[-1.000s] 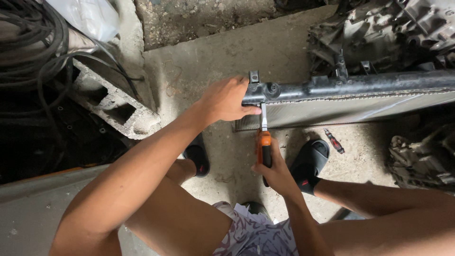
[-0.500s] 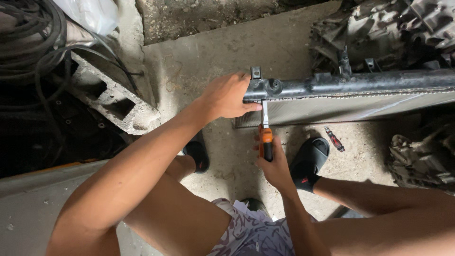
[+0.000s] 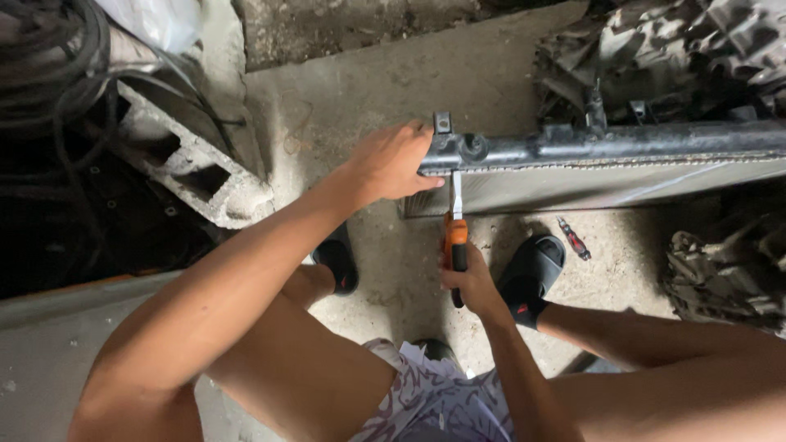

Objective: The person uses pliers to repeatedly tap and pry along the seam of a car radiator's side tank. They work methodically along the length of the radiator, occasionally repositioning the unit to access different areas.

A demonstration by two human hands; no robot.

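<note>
Head view, left hand gripping radiator end, right hand gripping screwdriver at its edge

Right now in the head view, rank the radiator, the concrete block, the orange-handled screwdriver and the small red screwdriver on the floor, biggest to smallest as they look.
1. Radiator, running off the right edge.
2. Concrete block, partly hidden.
3. Orange-handled screwdriver, gripped in the right hand.
4. Small red screwdriver, clearly smallest.
The left hand holds the radiator's end.

Orange-and-black screwdriver, black radiator tank, black slides, patterned white-purple shorts.
</note>
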